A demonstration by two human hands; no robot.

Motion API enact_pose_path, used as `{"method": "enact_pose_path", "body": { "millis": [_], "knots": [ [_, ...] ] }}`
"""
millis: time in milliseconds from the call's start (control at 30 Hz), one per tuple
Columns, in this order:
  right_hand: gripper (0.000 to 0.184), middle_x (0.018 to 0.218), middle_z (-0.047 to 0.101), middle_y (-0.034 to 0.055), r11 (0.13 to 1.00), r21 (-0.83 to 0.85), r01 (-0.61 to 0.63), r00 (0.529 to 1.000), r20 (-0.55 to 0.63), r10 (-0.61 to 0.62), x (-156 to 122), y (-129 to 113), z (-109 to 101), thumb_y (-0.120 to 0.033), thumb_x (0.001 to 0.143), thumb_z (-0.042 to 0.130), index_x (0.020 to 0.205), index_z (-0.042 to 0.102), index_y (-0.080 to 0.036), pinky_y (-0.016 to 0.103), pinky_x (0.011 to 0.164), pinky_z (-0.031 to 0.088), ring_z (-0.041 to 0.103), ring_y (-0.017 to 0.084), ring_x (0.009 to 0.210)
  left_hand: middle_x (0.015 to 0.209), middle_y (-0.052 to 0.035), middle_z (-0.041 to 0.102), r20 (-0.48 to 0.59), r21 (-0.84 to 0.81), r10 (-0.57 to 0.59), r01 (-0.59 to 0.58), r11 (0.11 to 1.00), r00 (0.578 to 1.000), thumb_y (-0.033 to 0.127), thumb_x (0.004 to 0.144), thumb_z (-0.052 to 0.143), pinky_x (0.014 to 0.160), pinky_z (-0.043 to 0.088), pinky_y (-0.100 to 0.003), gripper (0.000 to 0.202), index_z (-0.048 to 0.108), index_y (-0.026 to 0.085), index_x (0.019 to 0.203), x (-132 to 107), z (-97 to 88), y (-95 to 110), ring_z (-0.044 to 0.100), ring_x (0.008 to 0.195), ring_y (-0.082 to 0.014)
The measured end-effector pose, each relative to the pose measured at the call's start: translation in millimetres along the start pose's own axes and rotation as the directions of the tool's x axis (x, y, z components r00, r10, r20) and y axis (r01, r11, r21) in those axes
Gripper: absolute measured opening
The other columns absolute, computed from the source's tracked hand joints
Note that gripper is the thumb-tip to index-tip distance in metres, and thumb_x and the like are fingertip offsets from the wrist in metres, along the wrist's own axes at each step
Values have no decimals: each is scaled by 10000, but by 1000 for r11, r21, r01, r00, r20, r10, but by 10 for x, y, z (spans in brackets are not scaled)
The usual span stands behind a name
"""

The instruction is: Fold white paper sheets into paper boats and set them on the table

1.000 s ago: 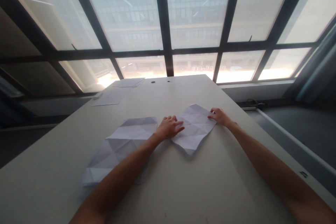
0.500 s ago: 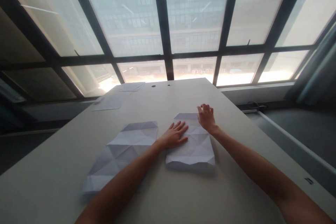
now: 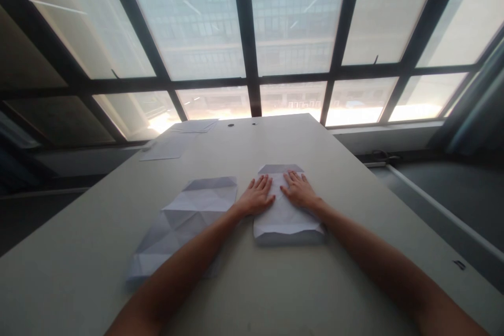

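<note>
A creased white paper sheet [image 3: 284, 220] lies squared up on the grey table [image 3: 252, 283] in front of me. My left hand [image 3: 256, 196] rests flat on its left part, fingers stretched out. My right hand [image 3: 298, 189] lies flat beside it on the same sheet, fingers spread. The two hands are close together, almost touching. A second creased sheet [image 3: 185, 220] lies to the left, partly under my left forearm.
Flat sheets of paper [image 3: 165, 147] and a further stack [image 3: 195, 126] lie at the table's far left. Two small dark round marks [image 3: 230, 125] are near the far edge. Large windows stand behind the table; the floor drops off to the right.
The sheet turned from a diamond position to square with the table. My right hand came from the sheet's far right corner to lie flat on it next to my left hand.
</note>
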State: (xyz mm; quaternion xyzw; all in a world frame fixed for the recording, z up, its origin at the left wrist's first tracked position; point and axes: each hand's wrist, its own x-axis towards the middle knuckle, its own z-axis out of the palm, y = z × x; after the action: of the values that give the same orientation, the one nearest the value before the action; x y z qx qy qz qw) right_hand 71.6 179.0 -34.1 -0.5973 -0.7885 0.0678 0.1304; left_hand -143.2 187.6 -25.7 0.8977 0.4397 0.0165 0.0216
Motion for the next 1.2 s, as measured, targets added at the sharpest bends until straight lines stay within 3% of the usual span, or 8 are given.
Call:
{"method": "enact_pose_path", "body": {
  "millis": [100, 233, 433, 600, 800, 1200],
  "knots": [
    [674, 1611, 215, 205, 1000, -19, -20, 1000, -1, 20, 23, 37, -4, -489, 991, 338, 1526, 321, -79, 513, 1186, 83, 179, 311, 1493, 1609, -199, 210, -49, -21, -55, 54, 998, 997, 548, 989, 312, 1200, 124, -509, 726, 237, 86, 1544, 16, 2, -29, 141, 1508, -302],
    [655, 1602, 250, 202, 1000, -21, 0, 1000, -23, 0, 29, 33, 35, -496, 997, 339, 1517, 346, -96, 508, 1185, 91, 192, 304, 1490, 1574, -155, 334, -120, -82, -90, 81, 993, 989, 460, 1008, 349, 1194, 198, -479, 595, 319, 154, 1517, 36, -15, -54, 252, 1481, -257],
    [617, 1597, 277, 187, 1000, -3, 14, 999, -39, -14, -14, 48, 55, -495, 1012, 323, 1501, 382, -123, 499, 1185, 110, 211, 291, 1487, 1626, -63, 225, -56, -78, 15, -19, 997, 998, 511, 1016, 306, 1194, 125, -551, 578, 286, 281, 1547, 2, -19, -71, 163, 1507, -269],
    [560, 1577, 329, 179, 1000, 12, 9, 998, -64, -8, -79, 33, 31, -435, 1012, 360, 1477, 427, -131, 480, 1183, 146, 246, 276, 1477, 1629, -24, 215, -54, -78, 25, -29, 997, 998, 535, 1012, 297, 1195, 111, -552, 569, 292, 329, 1542, -18, 4, -71, 173, 1505, -268],
    [488, 1486, 483, 156, 999, 48, 17, 988, -157, -10, -127, 46, -31, -364, 981, 430, 1398, 534, -133, 417, 1177, 213, 382, 261, 1407, 1626, -19, 232, -63, -82, 8, -13, 997, 998, 533, 1002, 330, 1201, 124, -517, 569, 313, 333, 1534, -50, -2, -71, 176, 1505, -263],
    [475, 1508, 460, 133, 997, 56, 55, 991, -128, -47, -213, 69, 12, -360, 977, 447, 1394, 544, -153, 416, 1182, 223, 371, 263, 1415, 1621, -18, 245, -81, -86, -9, 2, 996, 997, 520, 994, 372, 1210, 142, -486, 571, 331, 327, 1530, -132, 13, -36, 188, 1502, -253]
  ]
}}
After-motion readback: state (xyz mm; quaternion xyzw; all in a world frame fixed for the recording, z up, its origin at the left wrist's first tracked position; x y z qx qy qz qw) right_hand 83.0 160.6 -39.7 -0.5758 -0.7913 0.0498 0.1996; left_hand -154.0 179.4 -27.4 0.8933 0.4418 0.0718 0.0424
